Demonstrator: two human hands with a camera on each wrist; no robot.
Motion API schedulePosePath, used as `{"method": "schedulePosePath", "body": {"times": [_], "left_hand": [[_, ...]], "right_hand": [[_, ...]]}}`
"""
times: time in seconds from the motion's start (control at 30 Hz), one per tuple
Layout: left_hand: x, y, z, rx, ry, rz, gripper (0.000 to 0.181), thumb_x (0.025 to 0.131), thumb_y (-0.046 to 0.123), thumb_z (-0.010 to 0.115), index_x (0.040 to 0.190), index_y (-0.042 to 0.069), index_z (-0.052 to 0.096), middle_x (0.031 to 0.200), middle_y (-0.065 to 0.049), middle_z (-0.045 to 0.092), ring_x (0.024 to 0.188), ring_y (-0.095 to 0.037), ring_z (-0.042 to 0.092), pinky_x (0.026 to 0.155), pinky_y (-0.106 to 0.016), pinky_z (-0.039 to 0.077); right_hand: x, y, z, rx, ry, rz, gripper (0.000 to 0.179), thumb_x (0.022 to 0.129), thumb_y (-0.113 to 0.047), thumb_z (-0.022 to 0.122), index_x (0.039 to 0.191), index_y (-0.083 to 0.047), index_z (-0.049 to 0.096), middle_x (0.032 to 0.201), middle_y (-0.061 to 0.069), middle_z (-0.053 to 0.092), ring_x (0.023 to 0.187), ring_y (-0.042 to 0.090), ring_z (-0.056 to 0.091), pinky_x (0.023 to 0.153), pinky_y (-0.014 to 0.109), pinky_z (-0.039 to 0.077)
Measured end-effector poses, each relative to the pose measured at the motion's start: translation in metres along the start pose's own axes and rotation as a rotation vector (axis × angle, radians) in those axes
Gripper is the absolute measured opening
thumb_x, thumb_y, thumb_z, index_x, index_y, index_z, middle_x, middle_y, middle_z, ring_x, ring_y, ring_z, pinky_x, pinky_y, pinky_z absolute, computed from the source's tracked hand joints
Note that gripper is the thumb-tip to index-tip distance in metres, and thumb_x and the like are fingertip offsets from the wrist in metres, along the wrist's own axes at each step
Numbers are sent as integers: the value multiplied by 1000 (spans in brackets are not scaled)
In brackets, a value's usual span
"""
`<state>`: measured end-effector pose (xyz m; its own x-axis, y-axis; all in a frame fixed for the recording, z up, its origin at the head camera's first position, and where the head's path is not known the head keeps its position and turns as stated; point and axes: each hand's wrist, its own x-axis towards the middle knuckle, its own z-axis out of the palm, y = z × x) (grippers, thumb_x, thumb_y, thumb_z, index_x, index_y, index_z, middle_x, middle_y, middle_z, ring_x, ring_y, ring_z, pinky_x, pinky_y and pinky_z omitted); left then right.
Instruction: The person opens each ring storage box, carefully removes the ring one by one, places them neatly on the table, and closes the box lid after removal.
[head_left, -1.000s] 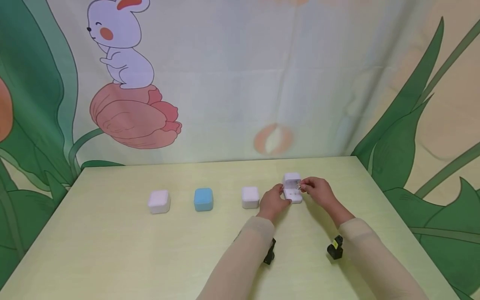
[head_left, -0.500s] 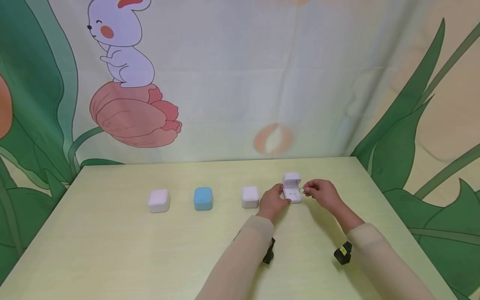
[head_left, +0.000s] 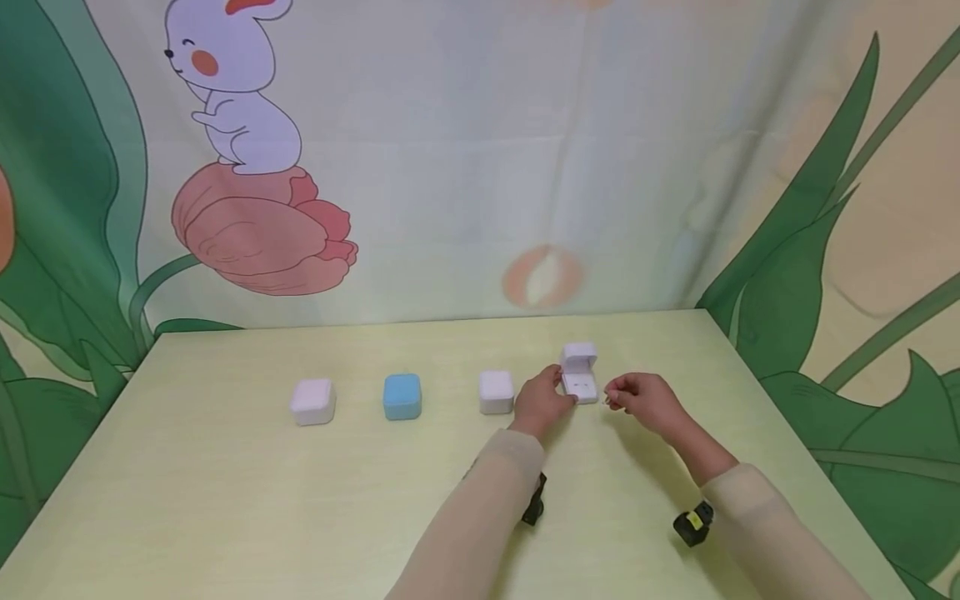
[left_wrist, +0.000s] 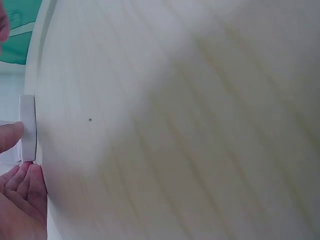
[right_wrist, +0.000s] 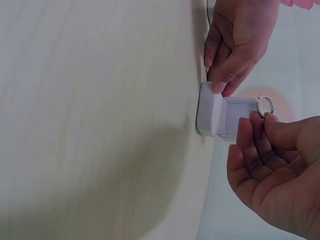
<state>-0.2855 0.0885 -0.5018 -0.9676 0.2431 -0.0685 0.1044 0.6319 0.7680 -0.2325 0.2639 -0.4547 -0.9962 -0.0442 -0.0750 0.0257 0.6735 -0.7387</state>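
White box (head_left: 580, 385) near table's far edge (head_left: 427, 326), gripped by left hand (head_left: 538, 404), right hand (head_left: 647, 402) just apart, pinching ring (right_wrist: 265, 97)

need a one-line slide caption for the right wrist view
The left hand holds an open white box while the right hand pinches a sparkly ring near it.

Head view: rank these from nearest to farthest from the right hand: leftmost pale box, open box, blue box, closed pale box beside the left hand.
1. Open box: just left of the right hand, lid up.
2. Closed pale box: beside the left hand, on its left.
3. Blue box: second from left.
4. Leftmost pale box: left end of the row.
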Motion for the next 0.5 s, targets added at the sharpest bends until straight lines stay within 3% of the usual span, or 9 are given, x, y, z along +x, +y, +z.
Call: {"method": "schedulePosePath", "body": {"times": [0.27,0.5], "left_hand": [[0,-1,1,-1,-11,-4,60,92,23,72,146,6,54,143,-8,66,136,-28,60,114,-41,48],[-2,0,-1,-9,-6,13,61,92,23,72,146,6,53,142,-8,66,136,-29,60,115,-41,47]], "right_hand": [[-9,5,10,-45,-67,3,18,99,-3,60,102,13,69,88,21,73,76,15,67,68,25,55],[-12,6,13,-42,-79,23,17,99,-1,60,101,13,69,89,21,73,73,12,66,69,28,57]]}}
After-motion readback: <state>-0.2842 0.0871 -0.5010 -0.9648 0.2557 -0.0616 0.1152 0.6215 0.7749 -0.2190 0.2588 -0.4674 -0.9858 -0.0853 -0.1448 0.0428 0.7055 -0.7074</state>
